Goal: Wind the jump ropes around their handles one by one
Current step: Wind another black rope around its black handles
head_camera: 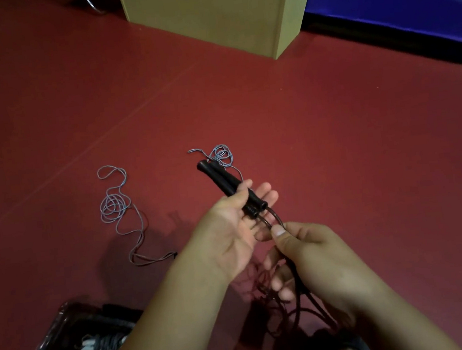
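Note:
My left hand (230, 232) lies palm up and holds two black jump-rope handles (221, 176) side by side, thumb laid over them; their far ends point away to the upper left. Just below the handles' near ends, my right hand (313, 251) pinches the dark rope (297, 296) between thumb and fingers. From there the rope hangs in loose tangled loops towards the floor under my right wrist. A second, blue-grey rope (114, 208) lies loosely coiled on the red floor to the left. A small blue-grey coil (223, 154) lies just beyond the handles' far ends.
A dark basket (55, 338) holding more ropes with white parts sits at the bottom left. A cardboard box (220, 12) stands on the floor at the top middle, and a blue mat (391, 4) lies behind it on the right.

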Demonstrator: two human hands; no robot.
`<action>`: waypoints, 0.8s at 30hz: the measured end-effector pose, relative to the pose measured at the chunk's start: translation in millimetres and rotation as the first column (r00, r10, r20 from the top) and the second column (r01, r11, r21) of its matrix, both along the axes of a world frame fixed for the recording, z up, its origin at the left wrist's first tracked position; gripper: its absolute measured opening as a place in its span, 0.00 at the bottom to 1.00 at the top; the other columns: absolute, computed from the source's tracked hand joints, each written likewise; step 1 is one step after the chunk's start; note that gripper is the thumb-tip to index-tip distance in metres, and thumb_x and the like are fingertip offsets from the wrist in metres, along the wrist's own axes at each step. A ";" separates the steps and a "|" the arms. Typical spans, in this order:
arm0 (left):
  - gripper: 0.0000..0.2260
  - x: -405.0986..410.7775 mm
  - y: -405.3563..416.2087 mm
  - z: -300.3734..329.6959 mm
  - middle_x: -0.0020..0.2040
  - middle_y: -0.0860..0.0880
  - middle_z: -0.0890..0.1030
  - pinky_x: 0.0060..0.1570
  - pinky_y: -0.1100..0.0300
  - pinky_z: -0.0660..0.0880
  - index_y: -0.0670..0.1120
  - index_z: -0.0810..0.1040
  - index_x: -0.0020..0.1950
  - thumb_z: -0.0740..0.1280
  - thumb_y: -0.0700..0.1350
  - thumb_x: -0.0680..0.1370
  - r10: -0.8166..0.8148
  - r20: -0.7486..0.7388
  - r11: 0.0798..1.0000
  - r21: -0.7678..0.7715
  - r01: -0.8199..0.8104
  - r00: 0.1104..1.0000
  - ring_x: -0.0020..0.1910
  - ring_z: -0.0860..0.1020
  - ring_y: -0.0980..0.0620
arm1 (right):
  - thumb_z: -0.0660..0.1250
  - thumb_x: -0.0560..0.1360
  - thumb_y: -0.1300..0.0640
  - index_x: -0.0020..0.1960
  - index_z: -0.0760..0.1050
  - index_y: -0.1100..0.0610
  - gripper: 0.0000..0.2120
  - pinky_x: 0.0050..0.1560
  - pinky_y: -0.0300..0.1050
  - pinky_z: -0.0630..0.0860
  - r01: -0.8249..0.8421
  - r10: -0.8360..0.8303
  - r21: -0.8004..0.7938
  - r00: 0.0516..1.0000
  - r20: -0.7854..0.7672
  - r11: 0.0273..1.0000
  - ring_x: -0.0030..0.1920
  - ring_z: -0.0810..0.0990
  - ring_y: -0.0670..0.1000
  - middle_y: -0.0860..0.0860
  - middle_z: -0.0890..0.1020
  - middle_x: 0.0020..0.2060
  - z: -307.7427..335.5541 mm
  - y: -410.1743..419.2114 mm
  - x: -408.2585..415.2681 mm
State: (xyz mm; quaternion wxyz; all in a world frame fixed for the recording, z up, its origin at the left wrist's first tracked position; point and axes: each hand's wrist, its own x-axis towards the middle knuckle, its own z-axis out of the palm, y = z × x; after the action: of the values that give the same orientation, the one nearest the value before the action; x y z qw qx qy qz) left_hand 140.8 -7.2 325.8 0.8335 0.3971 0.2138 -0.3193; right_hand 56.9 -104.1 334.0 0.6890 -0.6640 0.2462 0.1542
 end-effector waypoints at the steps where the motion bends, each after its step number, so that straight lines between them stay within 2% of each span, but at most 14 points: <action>1: 0.09 2.0 1.9 -0.9 0.42 0.46 0.86 0.47 0.54 0.77 0.44 0.74 0.62 0.58 0.43 0.84 0.022 0.021 1.000 -0.009 -0.022 1.000 0.39 0.86 0.51 | 0.57 0.84 0.55 0.51 0.77 0.63 0.14 0.26 0.42 0.73 -0.008 0.008 0.010 0.999 -0.031 1.000 0.26 0.75 0.52 0.56 0.77 0.32 0.5 -0.1 0.1; 4: 0.10 8.6 7.0 -1.3 0.46 0.43 0.85 0.42 0.54 0.80 0.44 0.75 0.63 0.58 0.42 0.84 0.072 0.073 0.997 0.003 -0.072 0.995 0.39 0.86 0.50 | 0.57 0.83 0.53 0.51 0.78 0.63 0.15 0.29 0.44 0.77 -0.029 0.033 0.037 0.992 -0.118 0.999 0.26 0.76 0.52 0.55 0.75 0.29 -0.2 0.2 -1.4; 6: 0.10 9.0 8.2 -1.4 0.47 0.43 0.85 0.41 0.53 0.80 0.46 0.75 0.64 0.59 0.43 0.84 0.035 0.120 0.999 0.035 -0.040 0.992 0.41 0.86 0.49 | 0.58 0.83 0.53 0.51 0.78 0.64 0.16 0.31 0.45 0.78 -0.019 0.027 0.063 0.991 -0.131 0.998 0.26 0.75 0.51 0.54 0.74 0.28 0.3 -1.6 -1.6; 10: 0.11 5.2 6.5 -4.8 0.49 0.44 0.86 0.46 0.50 0.78 0.51 0.74 0.64 0.58 0.48 0.84 -0.088 0.205 0.994 0.086 0.072 0.975 0.46 0.86 0.46 | 0.57 0.83 0.54 0.52 0.77 0.66 0.17 0.26 0.42 0.71 -0.019 0.023 0.044 0.997 -0.079 0.999 0.25 0.70 0.51 0.53 0.71 0.28 1.8 -8.5 0.3; 13: 0.12 2.5 3.0 -6.5 0.48 0.43 0.86 0.48 0.51 0.78 0.47 0.74 0.64 0.58 0.48 0.84 -0.130 0.221 0.989 0.100 0.110 0.967 0.46 0.86 0.46 | 0.56 0.84 0.53 0.52 0.77 0.64 0.17 0.25 0.42 0.65 -0.044 0.044 0.008 0.998 -0.041 0.999 0.24 0.68 0.50 0.52 0.70 0.27 -0.9 -8.4 2.2; 16: 0.11 -1.1 0.8 -9.4 0.48 0.43 0.87 0.53 0.48 0.72 0.44 0.75 0.63 0.58 0.46 0.84 -0.190 0.252 0.976 0.156 0.154 0.949 0.47 0.86 0.46 | 0.54 0.84 0.51 0.51 0.75 0.62 0.17 0.23 0.40 0.61 -0.094 0.093 -0.051 0.995 -0.024 0.994 0.22 0.66 0.49 0.52 0.70 0.26 -3.5 -5.1 2.8; 19: 0.10 0.4 2.1 -11.0 0.49 0.43 0.86 0.49 0.53 0.79 0.43 0.77 0.59 0.59 0.43 0.84 -0.175 0.263 0.975 0.179 0.131 0.949 0.51 0.85 0.46 | 0.53 0.84 0.49 0.52 0.74 0.61 0.18 0.22 0.38 0.57 -0.128 0.126 -0.073 0.992 -0.028 0.989 0.21 0.65 0.48 0.52 0.70 0.25 -3.9 -4.0 3.2; 23: 0.09 1.5 7.3 -8.8 0.51 0.42 0.86 0.51 0.53 0.80 0.42 0.78 0.58 0.60 0.42 0.83 -0.211 0.274 0.969 0.181 0.165 0.938 0.53 0.84 0.46 | 0.54 0.84 0.47 0.51 0.74 0.60 0.18 0.23 0.38 0.56 -0.135 0.133 -0.075 0.991 -0.029 0.988 0.20 0.65 0.48 0.52 0.71 0.25 -4.7 -5.4 4.3; 24: 0.09 1.0 8.7 -8.5 0.52 0.42 0.86 0.49 0.54 0.81 0.42 0.78 0.58 0.60 0.42 0.83 -0.231 0.274 0.965 0.185 0.185 0.933 0.53 0.84 0.46 | 0.54 0.83 0.47 0.51 0.74 0.60 0.18 0.22 0.38 0.56 -0.132 0.131 -0.072 0.991 -0.027 0.989 0.21 0.65 0.48 0.52 0.71 0.25 -5.0 -5.8 4.3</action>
State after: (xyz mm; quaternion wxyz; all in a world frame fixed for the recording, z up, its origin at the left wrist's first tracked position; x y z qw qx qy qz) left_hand 141.8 1.5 317.3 0.7837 0.5244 0.0687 -0.3256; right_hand 61.2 -109.9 329.0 0.6495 -0.7020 0.2151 0.1975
